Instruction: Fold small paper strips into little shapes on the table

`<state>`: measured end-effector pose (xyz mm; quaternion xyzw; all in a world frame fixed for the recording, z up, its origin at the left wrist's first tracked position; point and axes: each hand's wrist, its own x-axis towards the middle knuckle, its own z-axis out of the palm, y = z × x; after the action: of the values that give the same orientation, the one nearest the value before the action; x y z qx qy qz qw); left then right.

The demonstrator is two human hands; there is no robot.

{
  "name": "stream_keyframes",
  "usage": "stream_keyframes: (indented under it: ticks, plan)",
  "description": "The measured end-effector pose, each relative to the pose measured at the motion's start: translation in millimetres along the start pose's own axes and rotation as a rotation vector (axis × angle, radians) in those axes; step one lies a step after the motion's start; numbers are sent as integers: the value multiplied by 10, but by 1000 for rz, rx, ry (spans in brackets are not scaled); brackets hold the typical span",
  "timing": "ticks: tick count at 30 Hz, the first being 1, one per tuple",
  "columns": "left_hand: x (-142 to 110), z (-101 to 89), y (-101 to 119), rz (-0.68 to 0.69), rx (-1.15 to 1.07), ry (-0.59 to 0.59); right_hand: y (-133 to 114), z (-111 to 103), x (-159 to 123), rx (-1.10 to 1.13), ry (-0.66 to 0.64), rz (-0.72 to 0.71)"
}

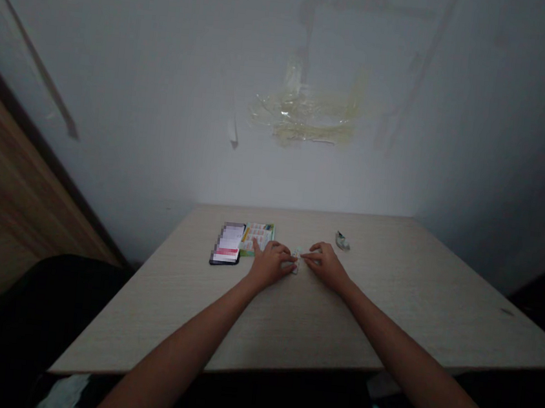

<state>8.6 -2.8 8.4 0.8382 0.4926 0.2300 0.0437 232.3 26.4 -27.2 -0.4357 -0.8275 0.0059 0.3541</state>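
A small pale printed piece (295, 269), its exact kind too small to make out, lies on the table between my two hands. My left hand (270, 265) rests on its left side, fingers curled onto it and thumb stuck out towards a printed leaflet (261, 234). From the right, my right hand (325, 266) meets its upper edge with thumb and fingertips pinched together. Whether those fingertips grip the piece or something smaller is hidden.
Left of the leaflet lies a phone (227, 245) with a lit, partly pixelated screen. A crumpled wrapper (342, 240) sits beyond my right hand. The pale wooden table (184, 298) meets a wall (164, 121) bearing peeling tape (310, 120).
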Motion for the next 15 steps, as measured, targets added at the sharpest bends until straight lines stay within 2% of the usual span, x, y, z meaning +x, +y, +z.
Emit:
stream_keyframes:
  ticks: [7, 15]
  plan:
    - [3, 39, -20, 18, 0, 32, 2, -9, -3, 12, -44, -31]
    - [19, 12, -18, 13, 7, -4, -17, -8, 23, -55, -79, 48]
